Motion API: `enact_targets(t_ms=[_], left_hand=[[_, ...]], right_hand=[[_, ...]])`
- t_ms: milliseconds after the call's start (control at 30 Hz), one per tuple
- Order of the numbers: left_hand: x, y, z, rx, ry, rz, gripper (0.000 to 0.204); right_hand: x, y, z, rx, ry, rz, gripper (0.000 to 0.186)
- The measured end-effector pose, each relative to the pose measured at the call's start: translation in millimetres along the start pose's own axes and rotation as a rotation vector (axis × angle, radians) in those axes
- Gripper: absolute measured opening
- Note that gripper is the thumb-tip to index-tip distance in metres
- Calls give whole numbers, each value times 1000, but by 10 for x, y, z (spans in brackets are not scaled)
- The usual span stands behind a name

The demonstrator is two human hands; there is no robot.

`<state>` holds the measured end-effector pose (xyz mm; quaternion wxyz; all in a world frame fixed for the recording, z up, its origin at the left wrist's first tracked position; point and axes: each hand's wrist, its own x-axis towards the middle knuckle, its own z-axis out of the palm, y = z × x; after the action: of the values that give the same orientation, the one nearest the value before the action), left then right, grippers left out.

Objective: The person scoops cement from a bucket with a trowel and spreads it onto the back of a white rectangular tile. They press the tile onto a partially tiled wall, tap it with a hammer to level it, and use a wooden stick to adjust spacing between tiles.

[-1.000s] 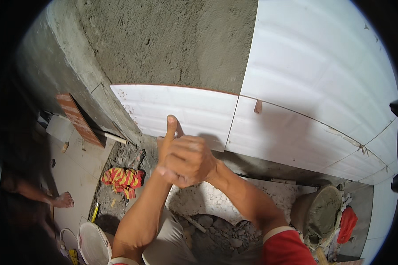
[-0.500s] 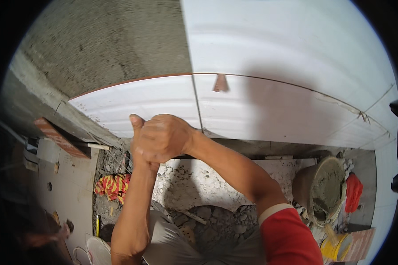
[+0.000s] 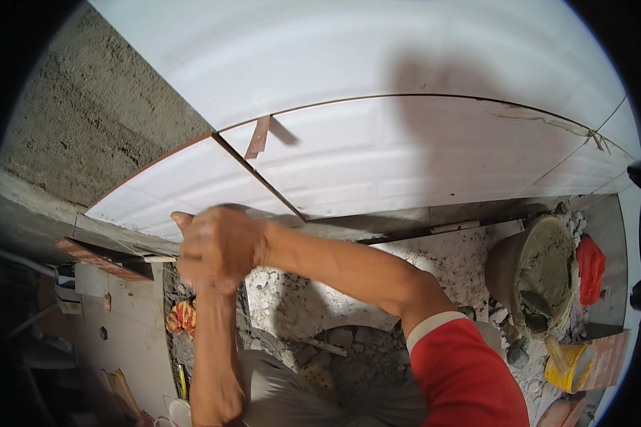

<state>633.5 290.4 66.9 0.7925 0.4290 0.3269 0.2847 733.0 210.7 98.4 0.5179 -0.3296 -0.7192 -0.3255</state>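
My right hand (image 3: pixel 221 238) is closed over my left hand (image 3: pixel 210 286), against the lower part of a white wall tile (image 3: pixel 171 178). A raised thumb shows at the clasp's left side. The left fingers are mostly hidden, and motion smears the clasp; whether anything is inside cannot be made out. A dark slanting joint parts this tile from a longer white tile (image 3: pixel 377 156) on the right. A reddish-brown shard (image 3: pixel 258 137) sticks out of the joint above that longer tile. Rough grey mortar (image 3: pixel 107 99) covers the wall above the left tile.
A bucket of wet mortar (image 3: pixel 545 274) stands at right, beside a red bag (image 3: pixel 590 270) and a yellow tin (image 3: pixel 570 366). Rubble (image 3: pixel 356 356) and a mortar-spattered white board (image 3: pixel 356 292) lie below the wall. A reddish-brown tile strip (image 3: pixel 103 260) leans at left.
The view has tilted, so the wall joint now slants and the shard appears farther left. My clasped hands have shifted left and slightly down in the picture, still together.
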Motion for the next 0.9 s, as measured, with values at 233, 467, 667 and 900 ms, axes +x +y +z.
enact_targets(t_ms=[233,467,667,900], left_hand=[[0,-11,-58,41,-7,2,55],[-53,56,-142,64,-22,-12,55],[-76,9,-137,98,-24,-11,55],[-149,-74,-40,155,-26,-14,55]], right_hand=[[-85,121,31,-18,-44,-54,31],[-240,194,167,-70,-58,-26,34],[-39,88,-31,-9,-118,32,32],[-198,-73,-74,155,-15,-30,27]])
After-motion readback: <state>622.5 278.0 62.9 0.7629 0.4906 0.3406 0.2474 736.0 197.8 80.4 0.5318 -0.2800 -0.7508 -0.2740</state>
